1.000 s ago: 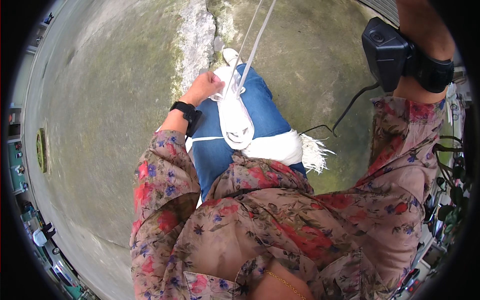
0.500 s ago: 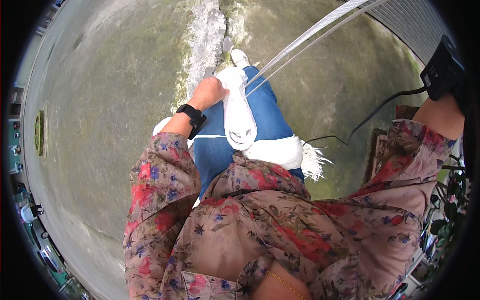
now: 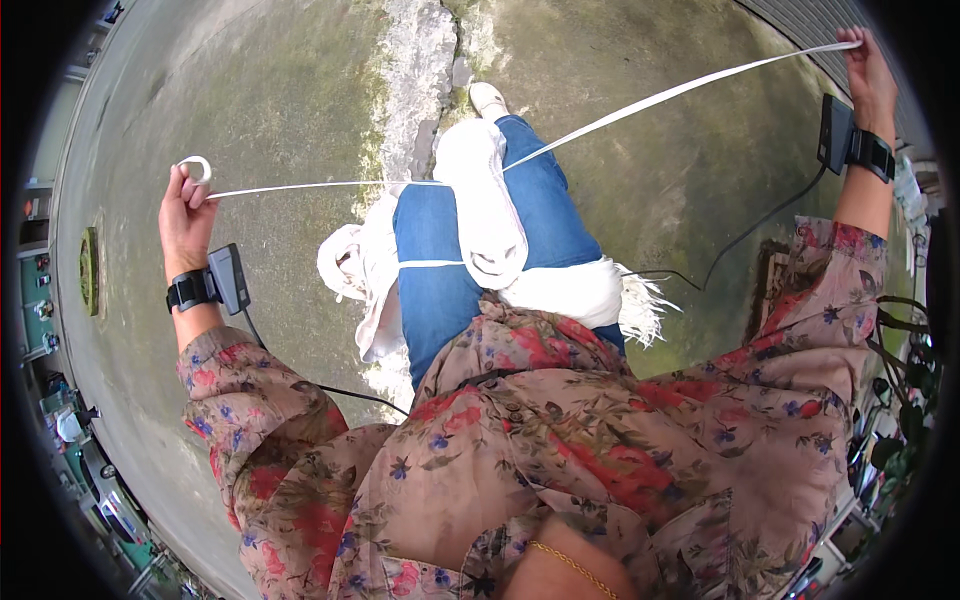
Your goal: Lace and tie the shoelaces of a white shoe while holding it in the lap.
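A rolled bundle of white cloth (image 3: 482, 200) lies lengthwise across my lap, over the blue jeans. Out at the left, my left hand (image 3: 187, 200) is closed on a white cloth strap (image 3: 300, 187), whose end curls in a loop above the fingers. Far out at the upper right, my right hand (image 3: 868, 80) pinches the strap's other stretch, which runs taut from the bundle. Where the strap passes around or under the bundle is hidden. A second white band (image 3: 430, 263) crosses the thigh nearer my waist.
Another white roll (image 3: 565, 298) with a frayed fringe (image 3: 648, 310) sits by my right hip. Loose white cloth (image 3: 375, 265) hangs beside my left thigh. Cables run from black boxes on both wrists. Cracked concrete ground (image 3: 660, 200) lies around; leafy plants (image 3: 905, 400) stand at the right.
My left hand has left the bundle and moved far out to the left, drawing a strap taut. My right hand has come into view at the upper right, with the strap in it.
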Demonstrator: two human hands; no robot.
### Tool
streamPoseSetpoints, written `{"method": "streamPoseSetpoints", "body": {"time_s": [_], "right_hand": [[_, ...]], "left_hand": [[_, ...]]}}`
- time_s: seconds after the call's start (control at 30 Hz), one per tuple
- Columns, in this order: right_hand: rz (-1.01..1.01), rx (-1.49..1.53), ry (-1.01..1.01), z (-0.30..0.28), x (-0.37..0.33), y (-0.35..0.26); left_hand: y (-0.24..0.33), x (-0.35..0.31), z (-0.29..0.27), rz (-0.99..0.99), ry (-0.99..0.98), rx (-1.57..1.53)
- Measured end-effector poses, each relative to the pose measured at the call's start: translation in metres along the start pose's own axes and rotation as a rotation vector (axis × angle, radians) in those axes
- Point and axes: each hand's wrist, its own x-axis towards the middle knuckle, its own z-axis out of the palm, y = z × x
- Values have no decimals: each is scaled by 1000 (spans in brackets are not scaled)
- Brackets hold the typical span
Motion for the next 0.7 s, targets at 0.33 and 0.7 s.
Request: {"method": "streamPoseSetpoints", "body": {"time_s": [0.33, 0.7], "right_hand": [[594, -602, -1036, 27, -303, 204], [-111, -1136, -1082, 66, -381, 254]], "left_hand": [[-87, -1, -42, -368, 206, 315], [-239, -70, 116, -192, -371, 971]]}}
